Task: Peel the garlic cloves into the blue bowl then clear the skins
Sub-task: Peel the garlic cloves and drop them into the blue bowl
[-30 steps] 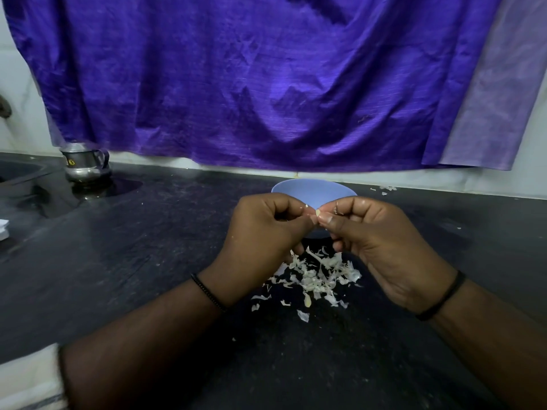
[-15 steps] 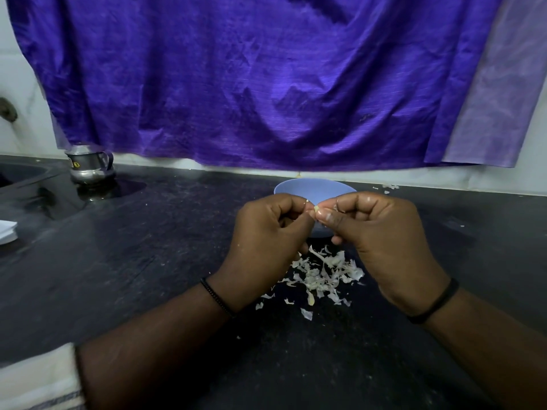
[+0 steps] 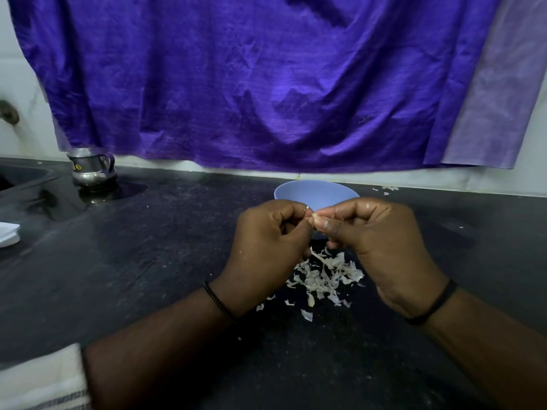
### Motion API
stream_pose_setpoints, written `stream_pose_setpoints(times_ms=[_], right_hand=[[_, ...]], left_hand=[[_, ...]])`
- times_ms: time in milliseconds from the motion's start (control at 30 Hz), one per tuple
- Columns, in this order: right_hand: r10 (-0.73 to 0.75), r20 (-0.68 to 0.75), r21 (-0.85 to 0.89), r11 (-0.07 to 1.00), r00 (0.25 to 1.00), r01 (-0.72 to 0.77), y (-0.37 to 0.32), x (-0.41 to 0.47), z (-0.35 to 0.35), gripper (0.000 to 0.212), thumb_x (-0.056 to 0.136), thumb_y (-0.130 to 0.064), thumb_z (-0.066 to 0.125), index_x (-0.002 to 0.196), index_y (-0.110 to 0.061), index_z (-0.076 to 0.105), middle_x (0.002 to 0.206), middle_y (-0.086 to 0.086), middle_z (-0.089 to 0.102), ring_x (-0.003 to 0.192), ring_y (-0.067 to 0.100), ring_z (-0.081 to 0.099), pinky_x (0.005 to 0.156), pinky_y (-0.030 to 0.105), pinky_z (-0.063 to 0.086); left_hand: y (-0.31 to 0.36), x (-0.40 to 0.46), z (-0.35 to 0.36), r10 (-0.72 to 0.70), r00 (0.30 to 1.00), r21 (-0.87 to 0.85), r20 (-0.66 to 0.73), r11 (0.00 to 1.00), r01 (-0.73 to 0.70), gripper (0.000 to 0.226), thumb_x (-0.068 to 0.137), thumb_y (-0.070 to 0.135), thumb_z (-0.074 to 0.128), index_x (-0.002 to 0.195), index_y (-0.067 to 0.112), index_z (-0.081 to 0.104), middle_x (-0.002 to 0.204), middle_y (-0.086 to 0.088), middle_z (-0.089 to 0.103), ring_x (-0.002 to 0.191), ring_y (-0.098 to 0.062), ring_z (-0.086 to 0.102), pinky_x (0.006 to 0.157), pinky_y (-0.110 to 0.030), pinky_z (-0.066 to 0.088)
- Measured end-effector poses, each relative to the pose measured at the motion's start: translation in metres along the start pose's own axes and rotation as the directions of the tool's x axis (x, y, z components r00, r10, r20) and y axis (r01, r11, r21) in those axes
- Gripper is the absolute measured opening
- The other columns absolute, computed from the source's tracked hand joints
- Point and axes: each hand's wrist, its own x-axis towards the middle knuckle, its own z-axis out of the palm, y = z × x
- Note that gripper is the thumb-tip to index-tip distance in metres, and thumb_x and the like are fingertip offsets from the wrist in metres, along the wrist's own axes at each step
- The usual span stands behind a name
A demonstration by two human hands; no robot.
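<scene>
My left hand (image 3: 266, 241) and my right hand (image 3: 381, 244) meet fingertip to fingertip just in front of the blue bowl (image 3: 315, 192). Between them they pinch a small garlic clove (image 3: 313, 216), of which only a pale tip shows. Both hands have curled fingers. A pile of white garlic skins (image 3: 324, 275) lies on the dark counter (image 3: 148, 261) below the hands. What the bowl holds is hidden by its wall and my hands.
A steel pot (image 3: 90, 170) stands at the back left beside a sink edge (image 3: 26, 176). A white object (image 3: 9, 233) sits at the left edge. A purple cloth (image 3: 251, 84) hangs behind. A few skin scraps (image 3: 389, 188) lie at the back right.
Both hands stay together on the clove with only slight finger movement. The view has shifted a little; the skin pile looks the same.
</scene>
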Motion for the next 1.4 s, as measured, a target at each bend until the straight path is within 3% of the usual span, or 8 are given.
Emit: stream_pose_setpoints(times_ms=[133, 333, 633, 767, 900, 1167, 1400], right_hand=[[-0.076, -0.041, -0.072, 0.995, 0.996, 0.073, -0.002, -0.001, 0.003, 0.004, 0.08, -0.011, 0.078, 0.084, -0.012, 0.076, 0.08, -0.001, 0.077, 0.064, 0.012, 0.068, 0.061, 0.022, 0.057], [-0.234, -0.051, -0.306, 0.929, 0.971, 0.208, 0.005, 0.0, 0.004, 0.009, 0.091, -0.019, 0.07, 0.088, -0.025, 0.076, 0.082, -0.012, 0.075, 0.074, 0.001, 0.069, 0.066, 0.018, 0.053], [-0.199, 0.023, -0.255, 0.946, 0.98, 0.198, 0.006, 0.002, 0.001, 0.013, 0.091, -0.018, 0.068, 0.101, -0.026, 0.072, 0.083, -0.008, 0.076, 0.082, 0.006, 0.071, 0.073, 0.031, 0.057], [-0.205, 0.074, -0.23, 0.949, 0.976, 0.217, 0.003, 0.002, -0.001, 0.012, 0.091, -0.017, 0.068, 0.098, -0.025, 0.074, 0.09, -0.008, 0.076, 0.085, 0.007, 0.072, 0.071, 0.025, 0.056], [-0.15, 0.105, -0.207, 0.964, 0.983, 0.169, 0.003, 0.005, -0.005, 0.008, 0.089, -0.018, 0.072, 0.095, -0.022, 0.073, 0.084, -0.001, 0.077, 0.081, 0.011, 0.073, 0.072, 0.034, 0.057], [-0.105, 0.166, -0.204, 0.969, 0.981, 0.138, 0.003, 0.008, -0.008, 0.009, 0.094, -0.012, 0.064, 0.093, -0.019, 0.07, 0.078, -0.005, 0.075, 0.067, 0.001, 0.066, 0.062, 0.017, 0.05], [-0.029, 0.164, -0.097, 0.994, 0.986, 0.046, 0.002, 0.01, -0.006, 0.015, 0.096, -0.004, 0.058, 0.096, -0.013, 0.07, 0.074, -0.003, 0.072, 0.062, 0.004, 0.059, 0.059, 0.021, 0.051]], left_hand=[[0.003, 0.003, -0.001, 0.016, 1.0, -0.011, 0.014, 1.0, -0.016, 0.013, 0.093, 0.01, 0.066, 0.086, 0.02, 0.07, 0.058, 0.002, 0.067, 0.046, -0.009, 0.062, 0.046, -0.019, 0.049], [0.001, 0.005, 0.002, 0.039, 0.999, 0.03, 0.001, 0.999, -0.039, 0.011, 0.092, 0.011, 0.065, 0.083, 0.017, 0.068, 0.06, -0.002, 0.066, 0.048, -0.013, 0.062, 0.049, -0.028, 0.056], [0.001, 0.006, 0.003, -0.008, 1.0, -0.024, 0.01, 1.0, 0.008, 0.007, 0.09, 0.014, 0.065, 0.084, 0.014, 0.068, 0.057, -0.003, 0.065, 0.046, -0.01, 0.061, 0.047, -0.025, 0.054], [0.0, 0.007, 0.002, -0.021, 0.999, -0.035, 0.035, 0.999, 0.022, 0.009, 0.091, 0.016, 0.065, 0.083, 0.017, 0.066, 0.056, -0.001, 0.064, 0.046, -0.009, 0.06, 0.048, -0.024, 0.053], [-0.001, 0.007, 0.001, -0.04, 0.997, -0.045, 0.063, 0.998, 0.043, 0.009, 0.092, 0.013, 0.065, 0.083, 0.015, 0.067, 0.056, -0.008, 0.065, 0.046, -0.013, 0.059, 0.048, -0.028, 0.054], [-0.002, 0.009, 0.001, -0.053, 0.993, -0.057, 0.101, 0.997, 0.059, 0.009, 0.093, 0.01, 0.065, 0.084, 0.009, 0.067, 0.057, -0.01, 0.064, 0.047, -0.014, 0.059, 0.047, -0.028, 0.053], [0.001, 0.009, -0.001, -0.077, 0.991, -0.083, 0.111, 0.993, 0.087, 0.007, 0.091, 0.011, 0.065, 0.086, 0.007, 0.068, 0.058, -0.006, 0.064, 0.048, -0.013, 0.06, 0.048, -0.03, 0.055]])
